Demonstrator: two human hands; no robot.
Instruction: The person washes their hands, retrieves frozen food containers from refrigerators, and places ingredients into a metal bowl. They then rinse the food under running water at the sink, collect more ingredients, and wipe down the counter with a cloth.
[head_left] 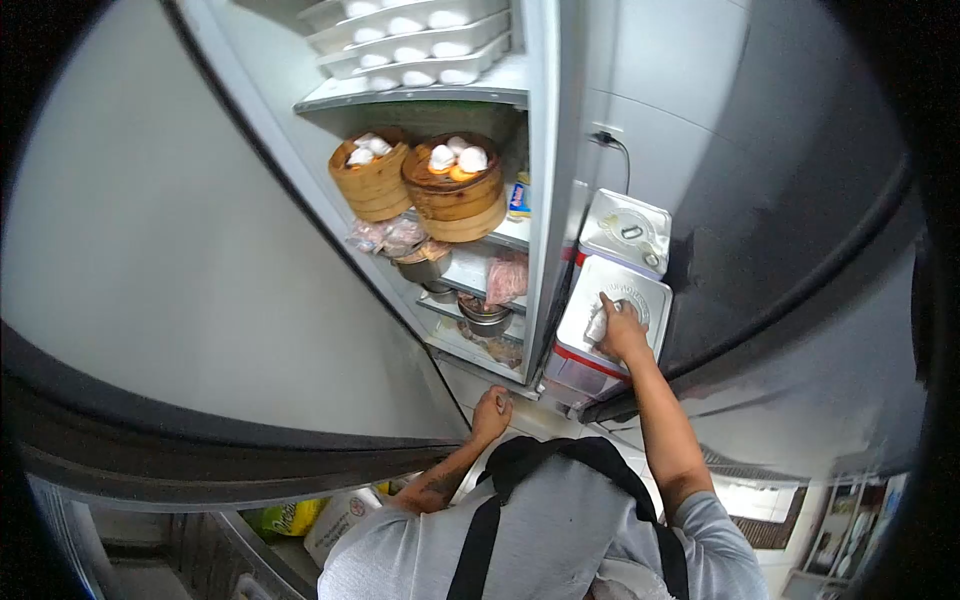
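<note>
My right hand point(622, 328) is on the lid of the nearer square metal tin point(577, 300), its fingers closed around a small white item point(597, 325) too small to name. My left hand point(492, 412) is low in front of the open fridge, its fingers curled; what they hold, if anything, is too small to make out. Behind the nearer tin stands a second tin point(625, 232) with a metal lid.
Inside the fridge are white egg trays point(420, 45), two round bamboo steamers point(455, 195) point(370, 180), bagged meat point(507, 278) and metal pots point(484, 317). The open fridge door point(220, 250) fills the left. A dark surface point(780, 230) rises on the right.
</note>
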